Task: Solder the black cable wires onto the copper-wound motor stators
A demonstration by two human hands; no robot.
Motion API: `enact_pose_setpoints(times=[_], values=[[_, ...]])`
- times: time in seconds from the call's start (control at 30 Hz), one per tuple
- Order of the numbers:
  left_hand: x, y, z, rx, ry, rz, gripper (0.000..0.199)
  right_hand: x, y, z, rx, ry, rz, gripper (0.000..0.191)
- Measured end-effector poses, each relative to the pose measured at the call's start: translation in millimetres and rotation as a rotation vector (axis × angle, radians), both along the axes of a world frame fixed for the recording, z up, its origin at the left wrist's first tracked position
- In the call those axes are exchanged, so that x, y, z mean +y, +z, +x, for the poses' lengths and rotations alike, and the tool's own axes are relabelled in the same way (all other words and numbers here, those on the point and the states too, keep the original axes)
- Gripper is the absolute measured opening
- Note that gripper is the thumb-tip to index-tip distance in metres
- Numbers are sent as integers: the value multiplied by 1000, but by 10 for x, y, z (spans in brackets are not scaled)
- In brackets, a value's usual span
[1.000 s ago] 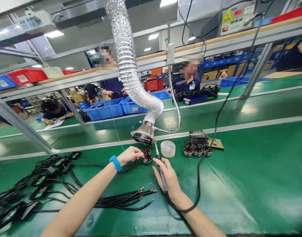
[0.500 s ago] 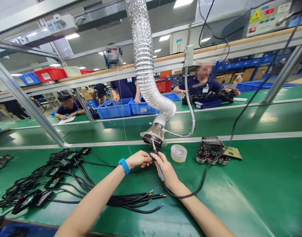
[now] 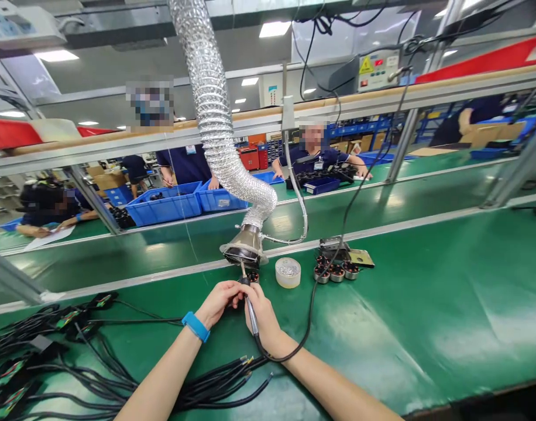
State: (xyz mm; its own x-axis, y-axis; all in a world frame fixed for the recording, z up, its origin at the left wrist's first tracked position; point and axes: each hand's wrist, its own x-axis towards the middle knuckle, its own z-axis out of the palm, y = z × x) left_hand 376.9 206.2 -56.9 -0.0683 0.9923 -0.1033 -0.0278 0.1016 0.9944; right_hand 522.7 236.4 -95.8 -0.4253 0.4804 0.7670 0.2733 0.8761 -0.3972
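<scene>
I hold the soldering iron [image 3: 251, 316] like a pen in my right hand [image 3: 262, 313], my left hand [image 3: 216, 303] pinches a small part hidden by my fingers, and both stay near under the fume funnel [image 3: 244, 247], likely to catch smoke.

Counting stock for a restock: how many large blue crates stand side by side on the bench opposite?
2. One blue crate and a second blue crate stand side by side, left of the silver flexible duct; others may be hidden behind the duct.

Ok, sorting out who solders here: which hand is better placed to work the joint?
Right, probably: the right hand grips the soldering iron, tip under the fume nozzle; the left hand beside it shows no tool.
</scene>
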Motion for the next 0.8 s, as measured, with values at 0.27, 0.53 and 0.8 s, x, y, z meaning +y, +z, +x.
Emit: enact_pose_setpoints(times=[0.27, 0.53, 0.8], values=[[105, 52, -16, 187, -30, 60, 48, 65, 291, 642, -56, -103, 264, 39], [85, 105, -67, 321, 214, 156, 41, 790, 201, 1638, -185, -329, 412, 37], [-748, 308, 215, 672, 212, 223, 53, 1112, 60, 1783, -344, -450, 337, 41]])
